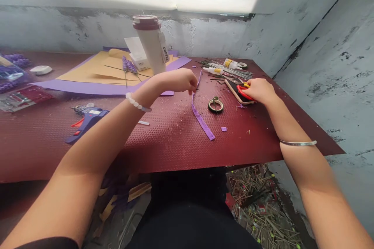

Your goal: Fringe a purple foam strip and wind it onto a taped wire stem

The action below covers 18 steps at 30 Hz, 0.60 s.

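Note:
My left hand (182,80) is closed in a pinch over the table, at a long narrow strip of purple crepe paper (203,123). The strip's flat end trails toward the table's front edge, and its thin, twisted-looking part runs up past my fingers. A small dark tip shows beside the fingertips; what it belongs to I cannot make out. On the right, my right hand (260,90) is closed around scissors with red and yellow handles (244,92). They are over a phone (233,88) lying on the table. The scissor blades are mostly hidden.
Green floral tape (215,105) lies between my hands. Glue bottles (230,64) and thin wires (214,65) are behind. A coffee cup (152,48), purple flower sprig (128,65), paper sheets (78,71) and glue gun (89,121) lie left. A wall (336,85) borders the right.

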{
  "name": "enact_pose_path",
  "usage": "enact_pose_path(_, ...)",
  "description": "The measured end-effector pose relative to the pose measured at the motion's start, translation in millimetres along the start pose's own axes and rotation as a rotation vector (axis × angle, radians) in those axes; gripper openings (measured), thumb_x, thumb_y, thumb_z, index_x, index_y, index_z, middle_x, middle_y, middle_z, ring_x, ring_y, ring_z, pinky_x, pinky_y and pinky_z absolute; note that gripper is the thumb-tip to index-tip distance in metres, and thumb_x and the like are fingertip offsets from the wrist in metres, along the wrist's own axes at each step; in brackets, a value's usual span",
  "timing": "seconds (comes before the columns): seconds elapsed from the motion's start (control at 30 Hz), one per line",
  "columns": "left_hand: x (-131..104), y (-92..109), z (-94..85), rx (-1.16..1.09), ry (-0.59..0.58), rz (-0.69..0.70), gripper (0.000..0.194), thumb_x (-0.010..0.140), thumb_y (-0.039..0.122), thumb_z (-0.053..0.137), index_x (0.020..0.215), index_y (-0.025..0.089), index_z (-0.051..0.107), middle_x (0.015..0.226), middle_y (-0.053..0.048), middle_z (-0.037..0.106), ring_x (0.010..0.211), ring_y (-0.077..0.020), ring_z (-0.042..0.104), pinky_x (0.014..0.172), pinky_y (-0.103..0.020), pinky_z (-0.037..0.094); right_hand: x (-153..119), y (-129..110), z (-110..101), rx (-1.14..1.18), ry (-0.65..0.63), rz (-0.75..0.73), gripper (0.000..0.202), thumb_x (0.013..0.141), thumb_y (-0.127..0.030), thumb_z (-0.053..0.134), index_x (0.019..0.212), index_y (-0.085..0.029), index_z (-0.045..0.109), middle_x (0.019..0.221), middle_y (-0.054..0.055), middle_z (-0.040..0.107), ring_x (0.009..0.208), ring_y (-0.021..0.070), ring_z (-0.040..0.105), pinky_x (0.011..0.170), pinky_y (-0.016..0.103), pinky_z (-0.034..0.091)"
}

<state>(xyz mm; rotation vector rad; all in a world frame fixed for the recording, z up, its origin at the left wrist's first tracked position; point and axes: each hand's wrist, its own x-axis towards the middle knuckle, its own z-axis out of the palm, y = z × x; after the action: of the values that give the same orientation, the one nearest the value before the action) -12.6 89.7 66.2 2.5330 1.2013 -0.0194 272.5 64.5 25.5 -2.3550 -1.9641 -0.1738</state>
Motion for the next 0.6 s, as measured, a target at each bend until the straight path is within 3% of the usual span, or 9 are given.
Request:
enact_pose_path(0.17,-4,7,0.6,0.047,-0.057,0.045,0.023,0.081,0.021,0.053,0.083,0.015,0.075,0.081,-0.006,0.074,0.067,-0.0138,0.058,0.063,-0.026,0.039,3,2,5,0.108,0.019,0.001,0.038,0.078,-0.038,0.066,0.106,-0.012,0.07,0.103,0.015,0.072,0.089,0.0269,0.065,0.065,0.032,0.044)
enact_pose_path(0.37,-4,10,2.6,0.061,-0.099,0.051,0.026,0.081,0.022,0.052,0.088,0.017,0.076,0.081,-0.006,0.075,0.062,-0.0128,0.055,0.059,-0.024,0.039,-3,-4,4,0.191,0.217,-0.279,0.017,0.084,-0.022,0.057,0.085,-0.014,0.071,0.1,0.015,0.065,0.094,0.0267,0.061,0.082,0.038,0.047)
enact_pose_path(0.43,-3,8,4.1,0.063,-0.108,0.054,0.029,0.08,0.022,0.051,0.092,0.017,0.077,0.083,-0.006,0.075,0.062,-0.0134,0.056,0.059,-0.025,0.04,-11,-17,6,0.299,0.149,-0.433,0.016,0.084,-0.023,0.058,0.089,-0.015,0.071,0.097,0.012,0.064,0.09,0.0243,0.06,0.083,0.039,0.048)
enact_pose_path(0.53,0,5,6.3,0.058,-0.122,0.06,0.03,0.08,0.022,0.052,0.095,0.017,0.078,0.085,-0.006,0.076,0.062,-0.0137,0.057,0.06,-0.025,0.04,-24,-37,13,0.492,-0.081,-0.657,0.026,0.081,-0.029,0.065,0.105,-0.019,0.068,0.1,0.009,0.063,0.085,0.0207,0.06,0.081,0.037,0.051)
enact_pose_path(0.6,1,4,7.4,0.053,-0.13,0.063,0.03,0.081,0.022,0.051,0.095,0.018,0.077,0.085,-0.006,0.076,0.061,-0.0133,0.057,0.06,-0.025,0.04,-30,-46,19,0.523,-0.096,-0.748,0.03,0.078,-0.025,0.066,0.107,-0.021,0.067,0.108,0.009,0.06,0.095,0.0218,0.06,0.091,0.04,0.049)
